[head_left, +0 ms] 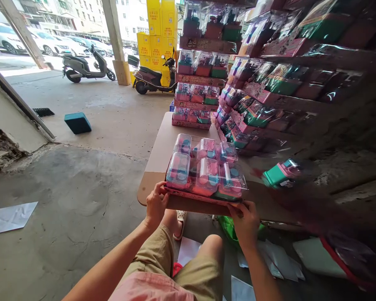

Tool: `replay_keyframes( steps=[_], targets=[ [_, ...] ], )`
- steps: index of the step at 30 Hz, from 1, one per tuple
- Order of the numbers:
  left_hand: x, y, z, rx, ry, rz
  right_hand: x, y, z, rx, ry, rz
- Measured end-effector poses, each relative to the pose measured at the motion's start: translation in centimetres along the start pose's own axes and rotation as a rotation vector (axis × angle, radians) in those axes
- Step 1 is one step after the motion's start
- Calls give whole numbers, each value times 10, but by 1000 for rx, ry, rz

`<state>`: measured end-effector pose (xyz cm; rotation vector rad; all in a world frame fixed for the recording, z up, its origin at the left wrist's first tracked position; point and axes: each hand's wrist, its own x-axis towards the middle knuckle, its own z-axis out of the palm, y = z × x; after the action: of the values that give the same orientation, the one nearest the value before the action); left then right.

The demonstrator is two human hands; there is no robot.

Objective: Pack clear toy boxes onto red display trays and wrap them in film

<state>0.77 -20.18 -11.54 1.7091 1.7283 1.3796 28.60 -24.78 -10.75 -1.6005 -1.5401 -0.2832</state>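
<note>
Daylight pours in from the open parking side, bleaching the parked cars [45,42] nearly white. Pale gleams catch the nearer clear-lidded packs [178,168]; over at the far right it's all murk, smeared and stretched, the green-and-pink case [275,174] blurred.

Parts of this are escaping us.
We are seeing stacked packages [203,63] running off the top, a scooter [150,78] hiding its front behind them, a green box [274,176] blurring, paper [12,218] leaving the left edge, and the tray [194,195] showing markings too small to read.
</note>
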Motion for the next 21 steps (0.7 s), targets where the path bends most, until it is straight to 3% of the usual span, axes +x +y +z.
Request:
replay_keyframes(
  steps=[21],
  targets=[
    [5, -9, 1, 333, 46, 243, 1, 2, 2, -58, 32, -86]
  ],
)
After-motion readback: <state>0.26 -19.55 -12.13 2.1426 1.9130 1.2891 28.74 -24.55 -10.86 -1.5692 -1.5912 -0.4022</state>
